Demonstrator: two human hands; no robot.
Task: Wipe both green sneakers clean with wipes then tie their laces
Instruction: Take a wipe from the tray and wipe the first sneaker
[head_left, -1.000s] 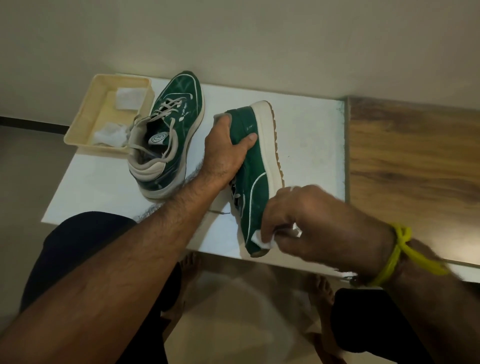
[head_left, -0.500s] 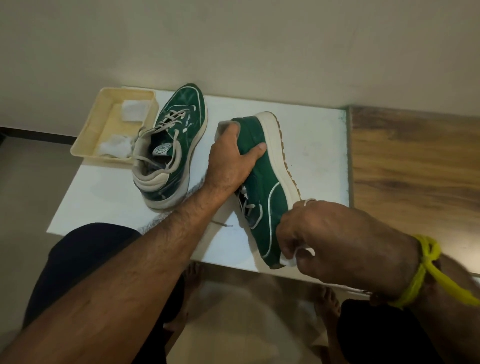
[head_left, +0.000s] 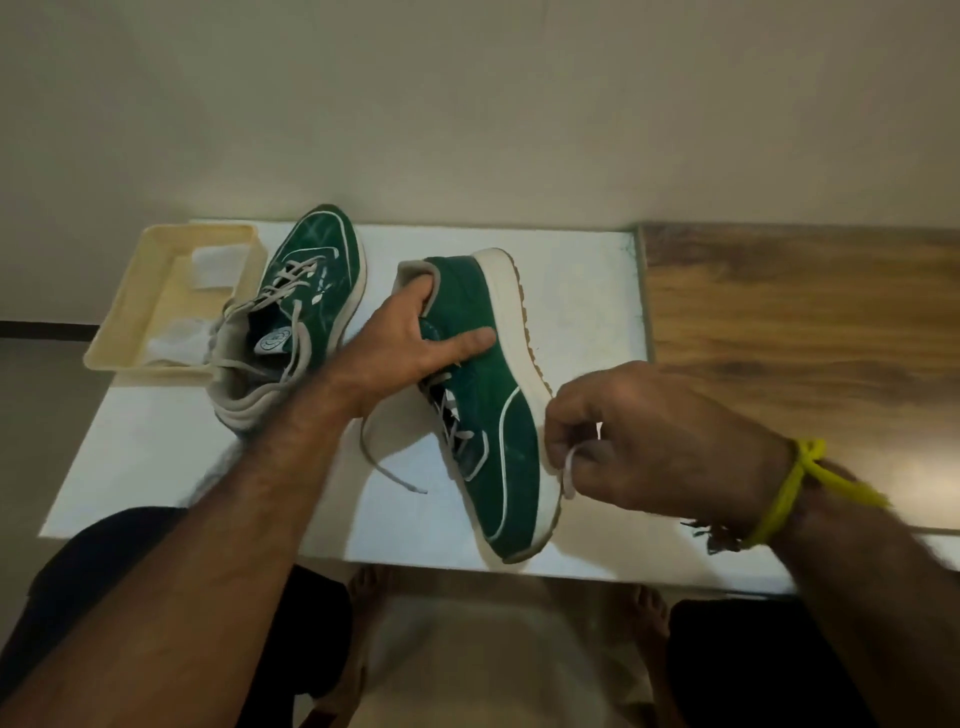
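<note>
One green sneaker (head_left: 493, 415) lies tipped on its side on the white table (head_left: 156, 447), its cream sole facing right and its toe toward me. My left hand (head_left: 410, 348) grips it at the heel collar, fingers inside the opening. My right hand (head_left: 639, 441) is closed on a small white wipe (head_left: 570, 470) pressed against the sole's edge near the toe. Its loose lace (head_left: 384, 467) trails on the table. The second green sneaker (head_left: 306, 306) stands upright to the left, laces untied.
A cream plastic tray (head_left: 135, 312) holding white wipes (head_left: 213, 265) sits at the table's back left corner, touching the second sneaker. A wooden surface (head_left: 800, 322) adjoins the table on the right. A wall runs behind. My knees and bare feet show below the table's front edge.
My right hand slid the wipe from the toe end up along the sole's side. The camera view shifted, and my left hand kept its hold on the heel.
</note>
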